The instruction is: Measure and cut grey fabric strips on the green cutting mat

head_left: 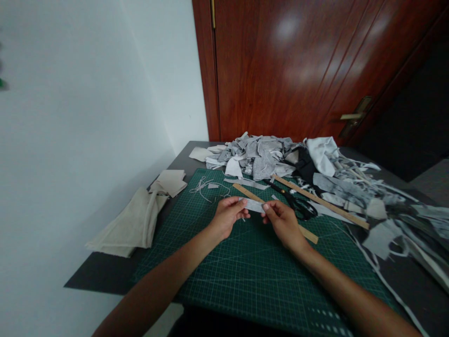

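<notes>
A small light grey fabric strip (254, 205) is stretched between my two hands above the green cutting mat (242, 271). My left hand (228, 215) pinches its left end between thumb and fingers. The right end is pinched by my right hand (281, 221). Beneath the hands lies a wooden ruler (309, 234), partly covered by my right hand. Black-handled scissors (298, 204) rest just beyond my right hand, beside a second wooden ruler (326, 203). Loose white threads (201, 187) lie on the mat beyond my left hand.
Grey and white fabric scraps (263, 157) are heaped at the table's back, with more strips (382, 234) along the right. Folded beige cloth (135, 224) lies at the left edge, near a white wall (87, 117). A brown door (280, 70) stands behind.
</notes>
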Tool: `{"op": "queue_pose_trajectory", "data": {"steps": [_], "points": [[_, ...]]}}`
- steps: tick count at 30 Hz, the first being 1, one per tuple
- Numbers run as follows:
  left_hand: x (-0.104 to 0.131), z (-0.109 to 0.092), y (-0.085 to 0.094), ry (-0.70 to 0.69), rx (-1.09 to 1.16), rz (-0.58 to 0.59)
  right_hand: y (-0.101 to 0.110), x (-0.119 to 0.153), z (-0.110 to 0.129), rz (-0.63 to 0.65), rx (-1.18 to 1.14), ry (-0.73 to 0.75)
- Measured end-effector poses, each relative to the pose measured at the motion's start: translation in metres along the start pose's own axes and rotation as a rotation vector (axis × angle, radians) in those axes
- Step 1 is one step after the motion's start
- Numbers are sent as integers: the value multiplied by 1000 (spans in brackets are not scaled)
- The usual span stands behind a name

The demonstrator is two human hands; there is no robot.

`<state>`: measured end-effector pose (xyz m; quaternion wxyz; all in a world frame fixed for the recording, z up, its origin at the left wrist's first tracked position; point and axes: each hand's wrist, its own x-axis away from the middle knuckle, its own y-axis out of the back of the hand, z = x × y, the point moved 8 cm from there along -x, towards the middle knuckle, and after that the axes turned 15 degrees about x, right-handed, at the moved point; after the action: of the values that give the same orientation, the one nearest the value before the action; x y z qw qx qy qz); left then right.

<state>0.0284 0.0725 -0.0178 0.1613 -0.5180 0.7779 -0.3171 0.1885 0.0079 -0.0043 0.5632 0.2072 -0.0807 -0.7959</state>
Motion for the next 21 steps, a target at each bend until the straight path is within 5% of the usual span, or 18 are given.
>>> {"op": "queue_pose_trajectory", "data": {"steps": [10, 21], "points": [[4, 5, -15, 89, -332, 210, -26, 8, 12, 262, -185, 30], [13, 3, -31, 90, -197, 300, -30, 17, 16, 226, -324, -82]]}}
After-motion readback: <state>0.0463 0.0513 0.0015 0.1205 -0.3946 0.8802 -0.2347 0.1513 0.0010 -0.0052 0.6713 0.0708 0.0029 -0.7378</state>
